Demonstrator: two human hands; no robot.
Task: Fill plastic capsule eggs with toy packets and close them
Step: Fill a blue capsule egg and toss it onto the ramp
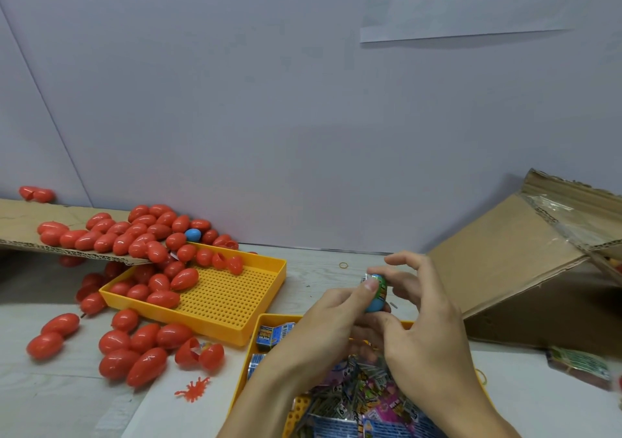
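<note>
While the left hand (pixel 331 316) grips a blue egg (pixel 376 298), the right hand (pixel 417 320) pinches the packet (pixel 372 278) at its mouth.

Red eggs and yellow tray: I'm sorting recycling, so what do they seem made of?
Red eggs: likely hard plastic, glossy, with sharp light glints. Yellow tray: likely moulded plastic, duller, with a regular grid of holes in its floor.

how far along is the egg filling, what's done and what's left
Done: many closed red eggs lie heaped on the cardboard, in the yellow tray and on the table; whether they are filled cannot be told. In hand: the left hand and right hand hold a blue egg with a packet at its top. Left: an open red egg and a tray of packets.
</note>
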